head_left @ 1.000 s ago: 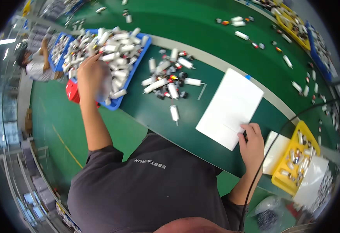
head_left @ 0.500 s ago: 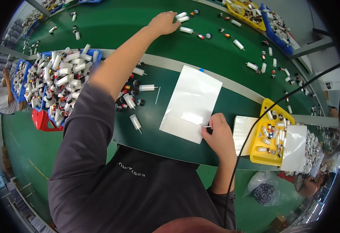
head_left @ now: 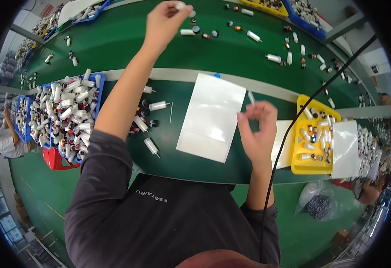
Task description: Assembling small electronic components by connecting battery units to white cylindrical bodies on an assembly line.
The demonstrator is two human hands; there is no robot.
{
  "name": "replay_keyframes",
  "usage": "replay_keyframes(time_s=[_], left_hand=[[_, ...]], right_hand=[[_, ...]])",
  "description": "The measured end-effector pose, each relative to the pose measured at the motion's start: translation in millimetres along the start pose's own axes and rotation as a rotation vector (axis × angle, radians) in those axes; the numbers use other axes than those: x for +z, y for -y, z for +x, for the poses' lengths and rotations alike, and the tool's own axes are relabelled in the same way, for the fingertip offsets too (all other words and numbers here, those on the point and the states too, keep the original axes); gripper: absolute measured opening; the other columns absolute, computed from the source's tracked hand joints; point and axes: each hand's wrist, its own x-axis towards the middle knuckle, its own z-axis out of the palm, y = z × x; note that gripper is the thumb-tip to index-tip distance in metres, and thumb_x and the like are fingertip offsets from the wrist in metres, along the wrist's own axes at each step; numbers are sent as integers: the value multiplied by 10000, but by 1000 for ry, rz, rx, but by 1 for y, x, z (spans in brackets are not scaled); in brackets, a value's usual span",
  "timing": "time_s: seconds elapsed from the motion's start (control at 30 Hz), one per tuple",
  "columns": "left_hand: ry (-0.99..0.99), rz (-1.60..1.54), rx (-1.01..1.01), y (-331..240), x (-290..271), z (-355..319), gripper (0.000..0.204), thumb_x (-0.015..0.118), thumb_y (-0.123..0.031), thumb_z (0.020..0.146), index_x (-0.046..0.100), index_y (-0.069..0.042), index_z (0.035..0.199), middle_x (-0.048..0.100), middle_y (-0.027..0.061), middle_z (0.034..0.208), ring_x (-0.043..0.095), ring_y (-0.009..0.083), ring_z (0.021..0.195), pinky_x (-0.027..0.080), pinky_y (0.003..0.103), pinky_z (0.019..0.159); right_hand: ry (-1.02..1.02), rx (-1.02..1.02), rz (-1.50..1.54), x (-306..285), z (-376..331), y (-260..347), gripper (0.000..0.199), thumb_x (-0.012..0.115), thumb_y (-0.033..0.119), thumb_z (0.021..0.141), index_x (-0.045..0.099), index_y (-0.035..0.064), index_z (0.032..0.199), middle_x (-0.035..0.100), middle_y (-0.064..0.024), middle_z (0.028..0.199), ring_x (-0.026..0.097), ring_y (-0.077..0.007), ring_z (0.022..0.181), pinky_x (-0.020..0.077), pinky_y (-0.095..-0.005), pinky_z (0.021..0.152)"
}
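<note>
My left hand (head_left: pixel 160 26) is raised over the far green surface, its fingers pinched on a white plastic cylinder (head_left: pixel 180 6) seen end-on. Just beyond its fingertips lie another white cylinder (head_left: pixel 187 32) and small dark caps (head_left: pixel 196 29). My right hand (head_left: pixel 259 129) hovers beside the right edge of a white glossy sheet (head_left: pixel 211 118). A thin white stick (head_left: pixel 251 98) juts up from its curled fingers. Left of the sheet, several white cylinders with thin tips (head_left: pixel 151 146) and dark caps (head_left: pixel 153 123) lie on the dark green table, near a slim white rod (head_left: pixel 171 112).
Blue bins (head_left: pixel 100 96) heaped with cylinders stand at left, by a red stool (head_left: pixel 56 160). A yellow tray (head_left: pixel 314 171) with parts sits at right, beside white sheets (head_left: pixel 345 147). A black cable (head_left: pixel 289 129) crosses the right side. Another person (head_left: pixel 12 140) sits at far left.
My left hand has drawn leftward, lifting a white cylinder off the far surface. My right hand has risen from the sheet's lower edge to its right side, with the thin stick now upright.
</note>
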Motion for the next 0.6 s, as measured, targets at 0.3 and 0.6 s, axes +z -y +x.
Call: replay_keyframes(time_s=[0.3, 0.6], left_hand=[[120, -1187, -730, -85, 40, -138, 445, 379, -456, 1070, 526, -106, 1302, 599, 92, 1218, 541, 250, 1226, 436, 411, 1070], [583, -739, -417, -64, 40, -143, 446, 486, -223, 1022, 489, -16, 1418, 591, 145, 1363, 576, 190, 1197, 436, 357, 1038]], right_hand=[[43, -65, 386, 81, 14, 0, 644, 766, 25, 831, 360, 10, 1331, 642, -111, 1017, 629, -163, 930, 492, -297, 837], [-7, 217, 697, 59, 25, -4, 575, 650, -6, 928, 269, 11, 1358, 675, -195, 1034, 681, -191, 836, 569, -322, 750]])
